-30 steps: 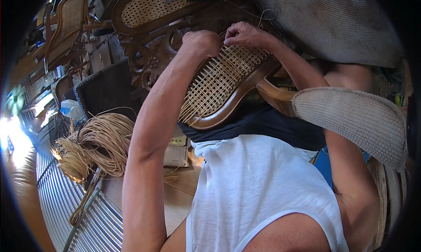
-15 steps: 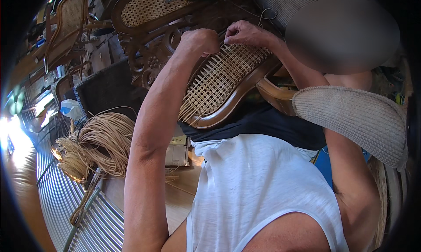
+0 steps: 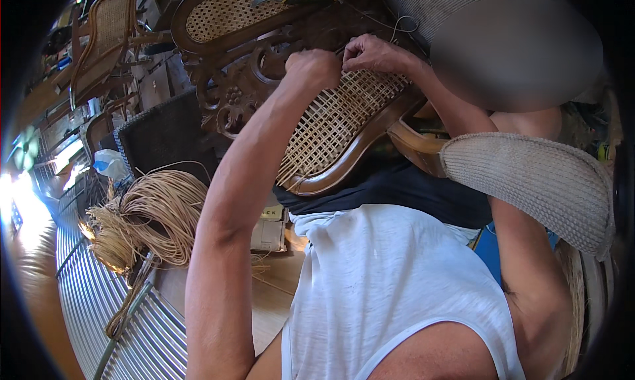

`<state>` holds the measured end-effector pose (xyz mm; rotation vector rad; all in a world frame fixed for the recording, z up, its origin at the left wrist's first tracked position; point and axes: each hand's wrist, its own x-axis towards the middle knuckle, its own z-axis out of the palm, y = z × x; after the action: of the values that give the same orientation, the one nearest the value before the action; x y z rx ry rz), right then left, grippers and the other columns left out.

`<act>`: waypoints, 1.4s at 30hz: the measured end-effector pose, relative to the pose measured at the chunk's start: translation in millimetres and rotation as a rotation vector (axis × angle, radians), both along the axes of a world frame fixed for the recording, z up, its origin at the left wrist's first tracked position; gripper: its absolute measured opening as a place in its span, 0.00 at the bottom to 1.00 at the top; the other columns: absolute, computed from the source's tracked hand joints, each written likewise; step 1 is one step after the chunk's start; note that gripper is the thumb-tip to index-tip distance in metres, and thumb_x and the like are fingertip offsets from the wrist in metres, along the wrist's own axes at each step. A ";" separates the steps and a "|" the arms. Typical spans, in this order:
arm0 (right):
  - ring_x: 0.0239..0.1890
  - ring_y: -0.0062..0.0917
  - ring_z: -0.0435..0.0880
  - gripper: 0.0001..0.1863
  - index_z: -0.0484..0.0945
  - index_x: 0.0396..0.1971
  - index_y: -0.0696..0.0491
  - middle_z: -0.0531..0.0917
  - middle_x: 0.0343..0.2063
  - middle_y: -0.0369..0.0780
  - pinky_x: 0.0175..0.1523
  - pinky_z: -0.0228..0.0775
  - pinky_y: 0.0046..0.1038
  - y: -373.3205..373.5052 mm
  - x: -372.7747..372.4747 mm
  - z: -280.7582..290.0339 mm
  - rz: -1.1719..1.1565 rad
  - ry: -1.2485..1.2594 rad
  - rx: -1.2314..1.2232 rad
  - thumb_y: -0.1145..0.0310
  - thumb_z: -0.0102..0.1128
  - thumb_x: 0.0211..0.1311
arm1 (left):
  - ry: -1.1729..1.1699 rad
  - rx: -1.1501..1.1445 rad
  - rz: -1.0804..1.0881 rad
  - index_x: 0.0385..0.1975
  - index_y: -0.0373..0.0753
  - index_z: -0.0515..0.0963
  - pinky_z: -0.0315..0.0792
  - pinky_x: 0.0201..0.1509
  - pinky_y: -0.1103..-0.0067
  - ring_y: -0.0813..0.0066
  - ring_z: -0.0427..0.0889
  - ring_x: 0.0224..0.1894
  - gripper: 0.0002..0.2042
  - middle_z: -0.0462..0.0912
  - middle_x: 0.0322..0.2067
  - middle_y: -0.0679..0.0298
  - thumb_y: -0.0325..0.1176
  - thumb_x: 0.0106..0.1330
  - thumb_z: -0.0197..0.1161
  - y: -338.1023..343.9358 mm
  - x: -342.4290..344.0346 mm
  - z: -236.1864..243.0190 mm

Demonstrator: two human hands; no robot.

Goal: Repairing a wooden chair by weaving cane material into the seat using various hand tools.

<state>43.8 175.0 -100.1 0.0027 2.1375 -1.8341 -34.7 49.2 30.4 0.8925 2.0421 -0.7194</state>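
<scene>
Okay, biggest stuff first, with the cane panel (image 3: 337, 119) as the landmark: it's an open checked weave in a curved wooden frame (image 3: 344, 173), tilted across the person's lap. Well beyond it to the left is a wooden armchair (image 3: 109, 26) with a cane back, and just past its far edge sits dark carved woodwork (image 3: 233, 105). A ribbed beige pad (image 3: 536, 181) is right of the panel; a fat coil of rattan strands (image 3: 165, 211) lies to its left.

Both hands are at the panel's far edge. Left hand (image 3: 316, 68) is curled into a loose fist, fingers mostly hidden, so I can't tell what it's gripping. Right hand (image 3: 374, 52) has thumb and forefinger pinched close; can't make out any strand between them. A thin looped strand (image 3: 405, 29) shows beyond the panel.
</scene>
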 end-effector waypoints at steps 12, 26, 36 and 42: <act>0.40 0.29 0.82 0.16 0.85 0.33 0.59 0.81 0.35 0.41 0.49 0.75 0.31 -12.9 4.1 3.2 -0.017 0.114 0.145 0.61 0.70 0.54 | 0.056 0.486 0.557 0.44 0.32 0.83 0.78 0.52 0.59 0.43 0.84 0.50 0.20 0.85 0.44 0.40 0.45 0.69 0.62 -85.6 28.3 -35.5; 0.47 0.37 0.80 0.08 0.82 0.38 0.53 0.81 0.39 0.42 0.54 0.73 0.36 -24.1 19.2 13.9 0.044 0.409 0.365 0.70 0.65 0.58 | 0.179 0.432 0.687 0.39 0.36 0.83 0.77 0.48 0.64 0.53 0.86 0.42 0.24 0.87 0.36 0.49 0.56 0.62 0.66 -115.3 36.5 9.5; 0.37 0.14 0.79 0.14 0.82 0.41 0.55 0.82 0.30 0.30 0.46 0.74 0.22 -56.3 5.0 45.5 0.074 0.104 -0.372 0.58 0.63 0.72 | 0.178 0.774 0.805 0.31 0.35 0.83 0.76 0.38 0.69 0.58 0.85 0.30 0.18 0.85 0.26 0.52 0.48 0.62 0.68 -121.4 29.4 71.1; 0.30 0.16 0.80 0.13 0.83 0.40 0.56 0.82 0.27 0.32 0.40 0.75 0.25 -27.8 3.4 11.4 -0.133 0.032 -0.196 0.60 0.61 0.71 | 0.054 0.558 0.481 0.45 0.41 0.85 0.79 0.46 0.66 0.60 0.88 0.38 0.13 0.87 0.34 0.53 0.39 0.68 0.60 -97.6 4.4 17.6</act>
<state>47.2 147.3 -88.7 0.0720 2.0123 -2.1264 -30.2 -48.4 48.0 0.6261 2.4236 0.0983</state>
